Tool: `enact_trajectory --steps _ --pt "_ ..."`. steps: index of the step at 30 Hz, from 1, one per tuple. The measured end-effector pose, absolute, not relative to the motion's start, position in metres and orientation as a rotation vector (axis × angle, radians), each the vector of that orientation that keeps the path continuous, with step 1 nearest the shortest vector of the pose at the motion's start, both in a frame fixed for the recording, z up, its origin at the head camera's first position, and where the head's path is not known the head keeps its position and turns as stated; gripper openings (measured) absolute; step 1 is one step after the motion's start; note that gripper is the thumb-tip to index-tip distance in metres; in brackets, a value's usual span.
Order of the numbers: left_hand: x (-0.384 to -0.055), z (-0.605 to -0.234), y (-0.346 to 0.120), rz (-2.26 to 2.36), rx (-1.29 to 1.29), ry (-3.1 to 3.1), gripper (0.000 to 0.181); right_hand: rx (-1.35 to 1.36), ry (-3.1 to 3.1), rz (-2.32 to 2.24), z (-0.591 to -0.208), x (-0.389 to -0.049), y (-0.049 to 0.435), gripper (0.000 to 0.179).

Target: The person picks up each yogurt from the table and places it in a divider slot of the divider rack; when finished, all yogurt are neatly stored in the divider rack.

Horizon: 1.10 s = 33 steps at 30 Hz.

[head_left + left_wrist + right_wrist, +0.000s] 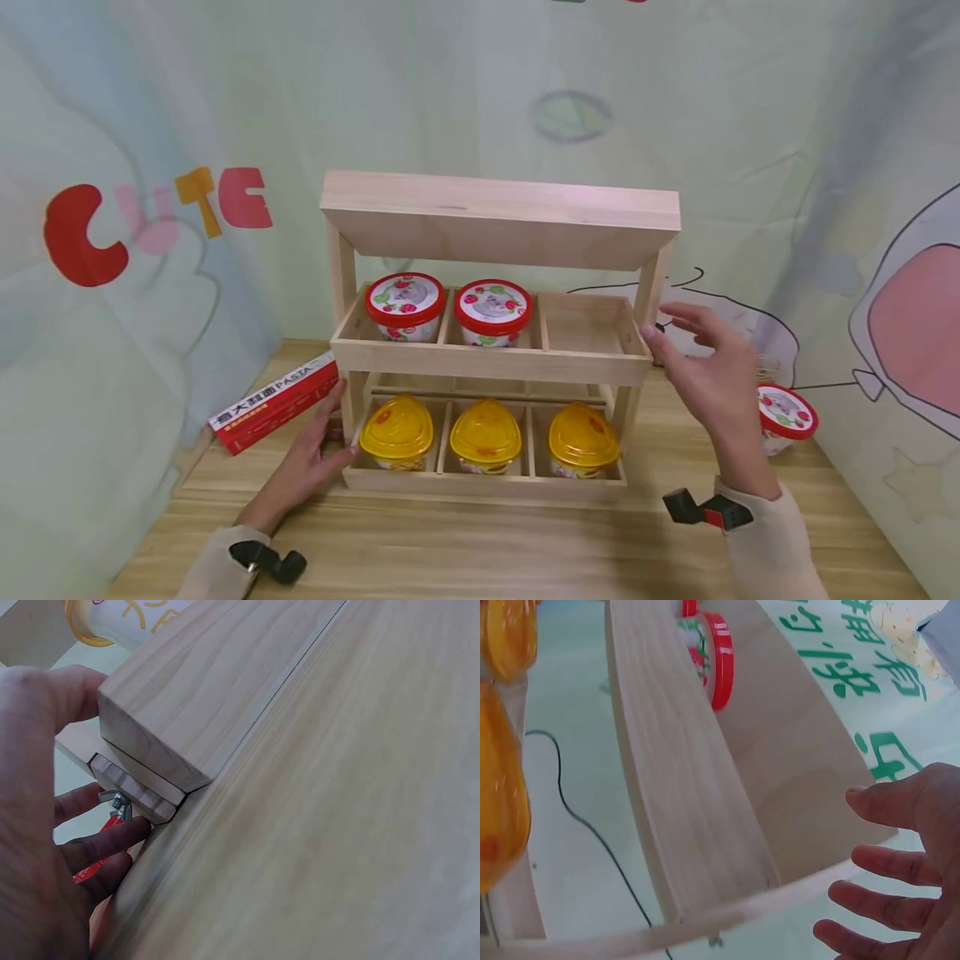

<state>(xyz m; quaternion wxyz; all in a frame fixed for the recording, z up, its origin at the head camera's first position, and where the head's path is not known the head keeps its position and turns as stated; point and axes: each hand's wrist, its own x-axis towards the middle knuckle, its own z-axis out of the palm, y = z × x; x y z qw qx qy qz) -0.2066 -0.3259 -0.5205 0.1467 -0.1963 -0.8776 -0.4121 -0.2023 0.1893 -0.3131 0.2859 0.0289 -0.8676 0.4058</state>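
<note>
A two-tier wooden display rack (491, 360) with a slanted top board stands on the table. My left hand (303, 462) holds its lower left corner, thumb at the front edge and fingers around the side, as the left wrist view shows by the rack's corner (150, 735). My right hand (708, 367) is beside the upper tier's right end, fingers spread and holding nothing. Two red-lidded tubs, a left one (405, 304) and a middle one (492, 311), sit in the upper tier; its right compartment is bare. Three yellow-lidded tubs (486, 433) fill the lower tier.
A red and white pasta box (276, 402) lies on the table left of the rack, close to my left hand. Another red-lidded tub (784, 417) stands at the right, partly behind my right wrist. Printed curtains (480, 100) hang behind and at both sides.
</note>
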Motion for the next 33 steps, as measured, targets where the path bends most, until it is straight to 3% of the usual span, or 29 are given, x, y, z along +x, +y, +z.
enact_trajectory --steps 15,33 --pt "-0.207 -0.522 -0.327 -1.206 -0.570 -2.531 0.106 -0.285 -2.462 1.066 -0.352 -0.202 0.257 0.067" --pt "-0.207 -0.522 -0.326 -1.193 -0.561 -2.537 0.108 -0.719 -2.522 1.092 -0.397 -0.213 0.337 0.077"
